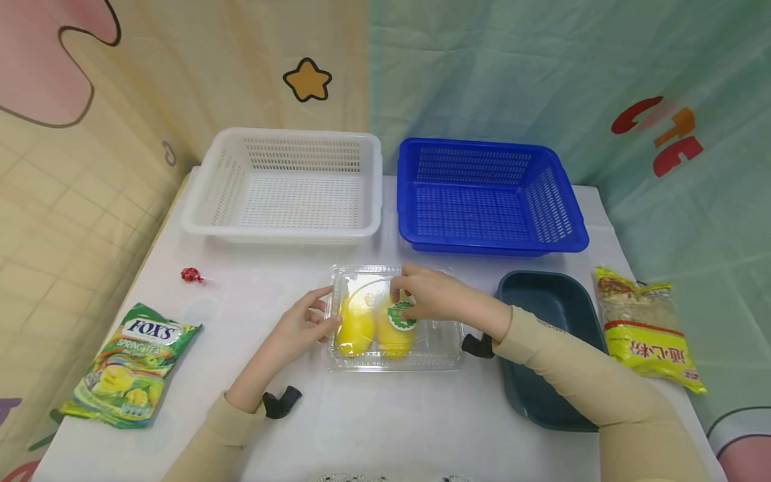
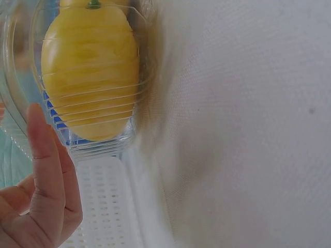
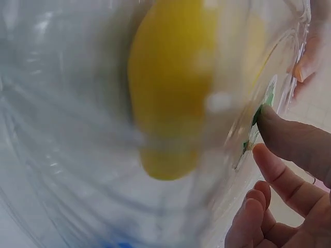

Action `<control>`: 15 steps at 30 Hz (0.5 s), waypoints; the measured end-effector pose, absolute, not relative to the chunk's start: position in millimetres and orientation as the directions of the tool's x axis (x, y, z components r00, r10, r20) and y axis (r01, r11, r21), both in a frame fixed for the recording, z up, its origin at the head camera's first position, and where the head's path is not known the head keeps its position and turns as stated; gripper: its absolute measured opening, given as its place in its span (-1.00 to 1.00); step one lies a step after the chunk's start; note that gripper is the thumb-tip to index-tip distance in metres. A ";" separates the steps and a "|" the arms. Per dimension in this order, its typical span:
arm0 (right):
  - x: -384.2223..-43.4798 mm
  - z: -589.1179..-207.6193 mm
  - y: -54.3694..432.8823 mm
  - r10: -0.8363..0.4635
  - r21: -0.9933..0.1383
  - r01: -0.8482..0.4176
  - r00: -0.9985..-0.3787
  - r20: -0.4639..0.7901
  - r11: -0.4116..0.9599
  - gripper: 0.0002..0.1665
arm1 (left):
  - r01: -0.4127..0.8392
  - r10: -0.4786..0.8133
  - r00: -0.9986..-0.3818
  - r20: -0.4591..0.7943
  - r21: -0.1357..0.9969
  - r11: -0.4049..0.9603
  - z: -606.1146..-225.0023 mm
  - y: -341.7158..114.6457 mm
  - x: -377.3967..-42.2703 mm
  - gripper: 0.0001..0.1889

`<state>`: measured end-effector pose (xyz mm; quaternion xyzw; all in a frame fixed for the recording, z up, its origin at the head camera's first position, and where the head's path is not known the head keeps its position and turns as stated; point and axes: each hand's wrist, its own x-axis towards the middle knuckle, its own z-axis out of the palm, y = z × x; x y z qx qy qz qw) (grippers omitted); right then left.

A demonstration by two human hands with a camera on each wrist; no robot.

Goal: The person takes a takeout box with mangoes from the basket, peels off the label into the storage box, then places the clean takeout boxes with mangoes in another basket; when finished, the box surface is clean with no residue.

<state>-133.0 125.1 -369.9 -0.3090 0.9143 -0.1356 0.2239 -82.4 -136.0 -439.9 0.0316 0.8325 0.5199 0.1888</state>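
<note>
A clear plastic clamshell box [image 1: 436,348] with two yellow fruits [image 1: 357,328] inside lies at the table's middle, its lid down. On the lid is a round green sticker [image 1: 397,320]. From above, my right hand [image 1: 438,294] pinches at this sticker with bent thumb and forefinger; the right wrist view has the thumb tip [image 3: 266,111] right on the green, other fingers curled below. At the box's left edge, my left hand [image 1: 301,328] touches it with relaxed fingers. A straight left finger [image 2: 44,155] lies along the lid's rim in the left wrist view.
Behind stand a white basket [image 1: 193,217] and a blue basket [image 1: 494,248]. A dark green tub [image 1: 518,381] sits under my right forearm, with a yellow food bag [image 1: 647,328] beyond it. At left lie a green candy bag [image 1: 132,368] and a red lollipop [image 1: 191,274].
</note>
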 end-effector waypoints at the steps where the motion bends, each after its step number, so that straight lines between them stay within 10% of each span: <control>1: -133.2 -370.5 125.3 -0.630 -0.390 -0.508 -0.705 -0.325 0.768 -0.78 | -0.142 0.250 -0.927 -0.280 0.878 0.457 -440.0 -136.1 -82.3 -0.30; 15: -136.0 -377.0 126.6 -0.679 -0.360 -0.577 -0.653 -0.337 0.733 -0.75 | -0.136 0.243 -0.931 -0.272 0.878 0.459 -440.0 -135.6 -80.5 -0.29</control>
